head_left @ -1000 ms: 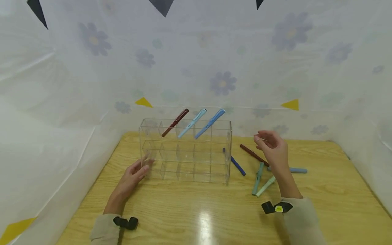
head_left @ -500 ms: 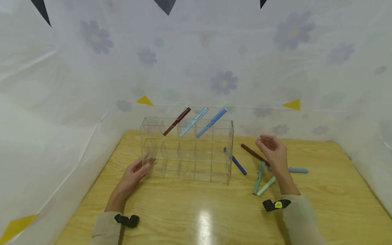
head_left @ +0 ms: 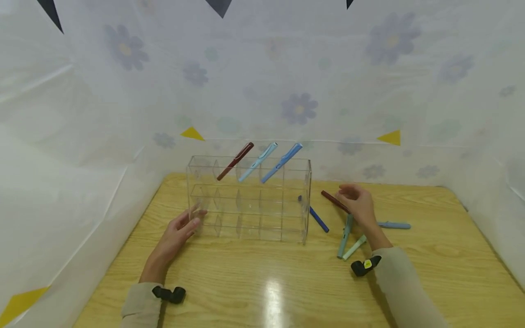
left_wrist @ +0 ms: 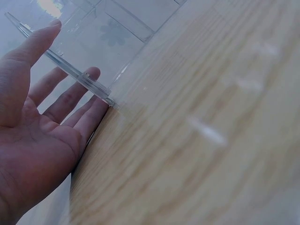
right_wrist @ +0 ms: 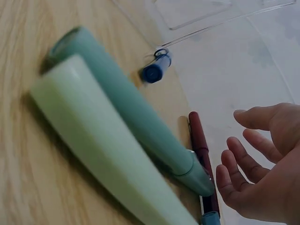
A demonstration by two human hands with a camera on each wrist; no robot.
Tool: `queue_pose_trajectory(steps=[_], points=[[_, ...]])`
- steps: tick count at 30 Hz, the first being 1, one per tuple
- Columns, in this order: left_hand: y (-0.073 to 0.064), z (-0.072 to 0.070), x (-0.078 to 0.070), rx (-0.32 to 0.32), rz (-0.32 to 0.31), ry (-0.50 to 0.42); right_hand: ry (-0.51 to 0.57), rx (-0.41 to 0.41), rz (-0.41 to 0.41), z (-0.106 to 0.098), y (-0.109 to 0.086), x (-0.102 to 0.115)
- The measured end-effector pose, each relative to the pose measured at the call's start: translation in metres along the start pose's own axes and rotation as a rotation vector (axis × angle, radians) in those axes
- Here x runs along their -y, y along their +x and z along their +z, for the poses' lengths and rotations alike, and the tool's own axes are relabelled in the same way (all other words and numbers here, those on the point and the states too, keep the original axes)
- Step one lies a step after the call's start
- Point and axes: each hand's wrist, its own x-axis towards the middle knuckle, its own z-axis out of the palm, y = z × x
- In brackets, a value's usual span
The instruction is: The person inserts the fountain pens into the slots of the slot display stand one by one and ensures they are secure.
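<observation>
My left hand (head_left: 177,233) rests at the left side of a clear acrylic pen rack (head_left: 246,237), thumb apart from the fingers. In the left wrist view its fairly straight fingers (left_wrist: 65,101) touch the rack's side edge. Over the loose pens at right, my right hand (head_left: 357,205) hovers with loosely bent fingers and nothing in them. Closest to it is a dark red pen (head_left: 334,200); the right wrist view shows the fingertips beside that pen (right_wrist: 198,133). Below lie a teal pen (head_left: 345,237) and a pale green pen (head_left: 354,248).
A dark red pen (head_left: 235,161), a light blue pen (head_left: 258,162) and a blue pen (head_left: 282,163) slant in the rack's top row. A dark blue pen (head_left: 319,219) lies by its right side. A greyish-blue pen (head_left: 394,225) lies right of my right hand on the wooden table (head_left: 229,282).
My right hand has come down and slightly left, toward the dark red pen on the table. The left hand stays at the rack, and the pens have not moved.
</observation>
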Motion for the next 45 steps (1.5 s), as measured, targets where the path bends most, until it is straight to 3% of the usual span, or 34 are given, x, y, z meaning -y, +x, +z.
queue_pose_trajectory(steps=[14,23,33,45], points=[[-0.002,-0.001,-0.003,0.007,0.002,0.02,-0.206,0.069,0.08,0.006,0.008,-0.016],[-0.002,-0.001,-0.003,0.007,0.002,0.009,-0.269,0.08,0.073,0.007,0.009,-0.017],[-0.001,-0.002,0.001,0.005,0.0,0.013,-0.144,0.053,0.064,-0.006,0.005,-0.001],[0.0,-0.001,0.001,0.0,0.007,0.021,0.101,-0.03,-0.06,-0.017,0.004,0.027]])
